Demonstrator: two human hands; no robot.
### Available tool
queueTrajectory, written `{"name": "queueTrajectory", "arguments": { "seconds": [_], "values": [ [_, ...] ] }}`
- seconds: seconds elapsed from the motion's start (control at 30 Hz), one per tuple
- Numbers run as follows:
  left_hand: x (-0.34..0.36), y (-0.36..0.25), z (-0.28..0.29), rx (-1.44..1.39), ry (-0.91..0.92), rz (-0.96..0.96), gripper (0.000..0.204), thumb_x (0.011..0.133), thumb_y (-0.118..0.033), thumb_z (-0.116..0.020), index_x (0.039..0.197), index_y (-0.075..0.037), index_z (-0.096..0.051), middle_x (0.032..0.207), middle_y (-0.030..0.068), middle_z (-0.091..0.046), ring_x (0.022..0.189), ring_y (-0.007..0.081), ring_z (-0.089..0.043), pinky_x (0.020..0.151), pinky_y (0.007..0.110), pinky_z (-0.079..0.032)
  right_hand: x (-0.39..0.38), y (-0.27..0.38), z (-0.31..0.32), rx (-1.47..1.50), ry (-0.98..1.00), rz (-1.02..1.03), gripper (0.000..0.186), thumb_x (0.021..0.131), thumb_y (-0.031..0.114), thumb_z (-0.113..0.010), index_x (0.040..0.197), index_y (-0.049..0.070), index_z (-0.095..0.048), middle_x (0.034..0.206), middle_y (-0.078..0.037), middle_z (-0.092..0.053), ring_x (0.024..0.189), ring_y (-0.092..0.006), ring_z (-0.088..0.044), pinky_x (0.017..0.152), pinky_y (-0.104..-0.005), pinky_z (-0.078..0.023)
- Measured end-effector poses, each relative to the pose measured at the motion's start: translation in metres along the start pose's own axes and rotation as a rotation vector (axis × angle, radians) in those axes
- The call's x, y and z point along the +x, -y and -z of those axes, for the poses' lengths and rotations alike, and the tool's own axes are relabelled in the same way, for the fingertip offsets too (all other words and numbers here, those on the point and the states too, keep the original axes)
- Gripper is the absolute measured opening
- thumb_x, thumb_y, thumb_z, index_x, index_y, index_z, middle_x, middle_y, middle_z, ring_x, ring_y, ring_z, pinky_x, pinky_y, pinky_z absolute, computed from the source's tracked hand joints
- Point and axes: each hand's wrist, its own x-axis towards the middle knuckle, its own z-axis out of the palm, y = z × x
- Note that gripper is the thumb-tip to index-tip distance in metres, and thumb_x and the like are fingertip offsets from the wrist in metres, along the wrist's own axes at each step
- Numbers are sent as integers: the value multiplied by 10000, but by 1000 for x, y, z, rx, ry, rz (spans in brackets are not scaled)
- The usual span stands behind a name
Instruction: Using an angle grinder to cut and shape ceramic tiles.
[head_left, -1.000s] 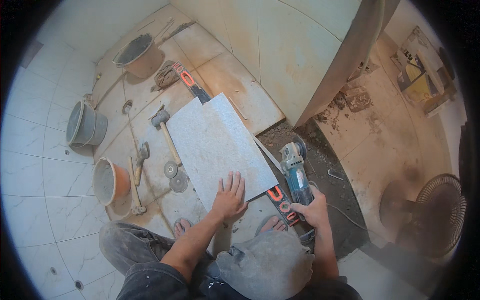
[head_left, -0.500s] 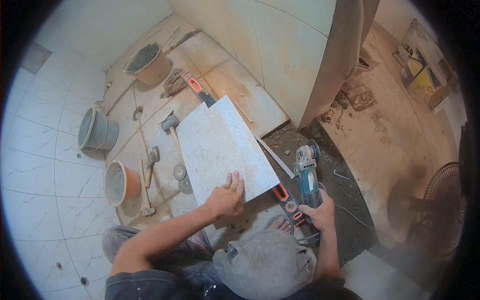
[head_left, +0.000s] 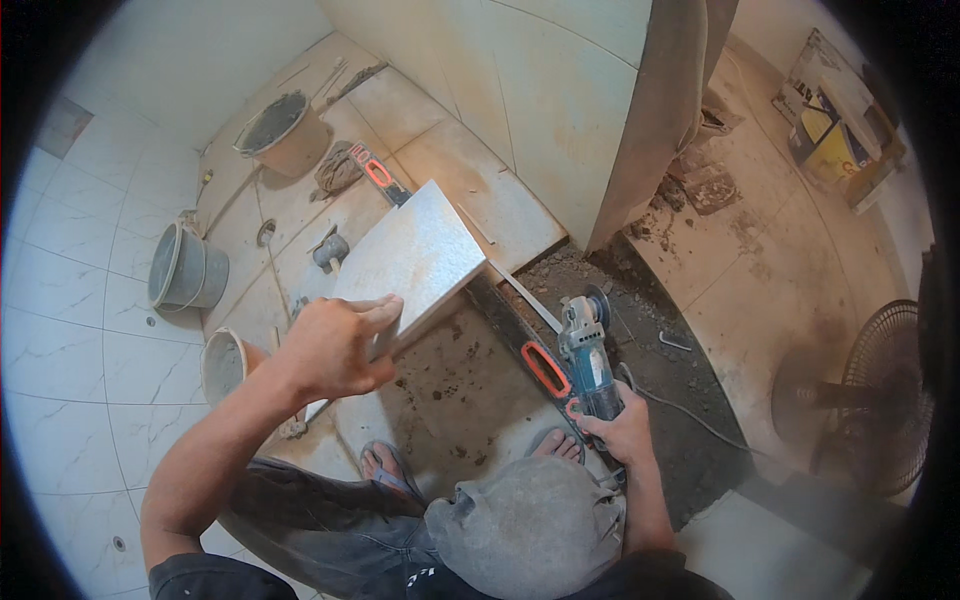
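The tile (head_left: 425, 255) has tipped up since a moment ago, its near edge gripped in my left fingers (head_left: 376, 312), partly lifted but not yet clear of the spirit level (head_left: 492, 305), while my right fingers (head_left: 632, 402) hold the angle grinder (head_left: 592, 365), disc (head_left: 600, 306) apart from it.

Lettering noted at the far right of the room: dark characters on the edge of a pale flattened carton (head_left: 822, 70), and a few large characters on the yellow-and-black package (head_left: 825, 158) just beside it; both only partly legible from here. The blue-green angle grinder (head_left: 590, 350) bears a pale label (head_left: 597, 366), its print too small to read. White marks (head_left: 420, 577) show on the black shirt (head_left: 650, 578); whether they are letters cannot be told.
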Motion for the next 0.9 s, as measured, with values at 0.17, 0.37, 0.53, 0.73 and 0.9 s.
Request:
{"name": "queueTrajectory", "arguments": {
  "seconds": [0.17,0.37,0.53,0.73,0.9],
  "values": [
    [-2,3,11,23,-22,19,586,701,-161,-752,1261,4,-716,1204,212,-746,949,387,-748,848,423,-607,-3,9,-2,-66,7,46,467,698,48,-862,1135,-6,-706,985,-90,-787,895,-154,-735,846,-332,-574],
    [-5,4,19,47,-71,25,539,712,-171,-763,1231,-26,-741,1165,202,-760,915,377,-754,811,418,-608,-7,8,-2,-55,7,47,538,672,59,-885,1169,-27,-700,999,-82,-767,899,-140,-709,845,-324,-561],
    [-7,12,15,72,-142,-32,534,694,-230,-765,1201,-65,-720,1143,128,-771,859,371,-734,744,440,-590,-10,12,-1,-79,6,62,538,668,81,-887,1161,-28,-701,987,-89,-765,870,-148,-712,803,-318,-567],
    [-5,7,17,92,-80,24,514,696,-227,-756,1185,-72,-723,1165,124,-765,867,357,-736,739,441,-591,-8,4,4,-130,14,29,572,682,94,-893,1206,-18,-691,1016,-95,-774,915,-158,-722,864,-334,-567],
    [-5,0,7,108,-25,26,583,727,-195,-719,1299,-95,-668,1264,130,-734,955,336,-749,758,450,-608,-13,13,2,-97,3,44,578,668,99,-900,1193,-32,-699,1003,-107,-771,887,-162,-723,818,-328,-573]
  ]
}}
